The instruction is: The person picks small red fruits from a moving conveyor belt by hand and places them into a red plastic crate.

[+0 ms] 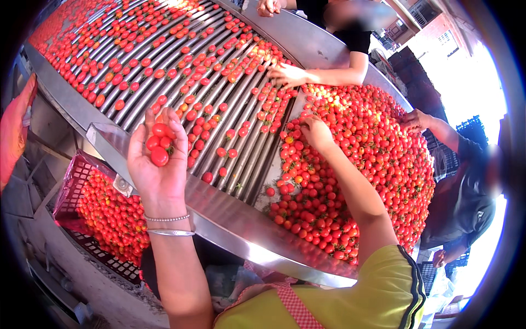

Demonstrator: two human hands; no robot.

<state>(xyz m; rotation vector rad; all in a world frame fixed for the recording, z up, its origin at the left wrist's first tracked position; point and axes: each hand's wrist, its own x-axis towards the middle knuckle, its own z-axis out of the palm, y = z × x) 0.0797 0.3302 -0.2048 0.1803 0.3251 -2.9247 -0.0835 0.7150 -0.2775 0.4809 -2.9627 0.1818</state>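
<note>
Small oval tomatoes (pixel 159 157), glossy and bright red

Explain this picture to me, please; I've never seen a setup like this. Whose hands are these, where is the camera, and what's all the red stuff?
There is no robot here. A person wears the camera on their head, looking down, and its fisheye lens bends straight edges. The arms coming up from below are the wearer's.

The left hand is cupped palm up and holds a few red tomatoes. The right hand reaches into a big tomato pile; its fingertips are hard to make out.

Beside the pile, metal rollers carry scattered tomatoes. Lower left, a red crate stands by more tomatoes. Two other people are across the pile, each with a hand at it or near it.
</note>
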